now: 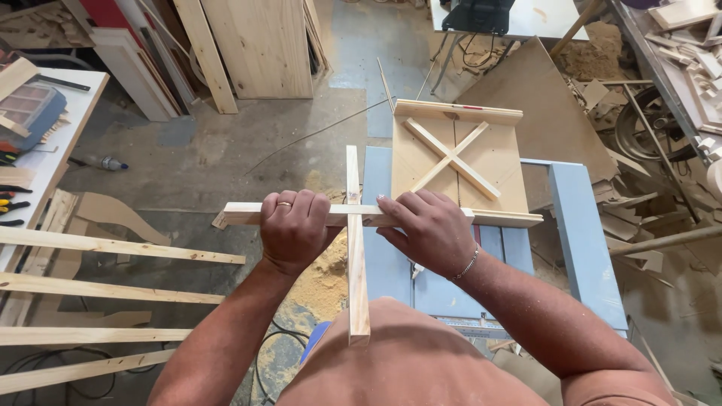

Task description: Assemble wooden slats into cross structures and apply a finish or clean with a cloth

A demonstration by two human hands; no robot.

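While the left hand (294, 228) clenched the cross (353, 225) by its horizontal slat, the right hand (430, 228) closed over the joint beside it (apparently steadying the fit); both held it above the saw table (571, 225), just short of the jig (459, 162).
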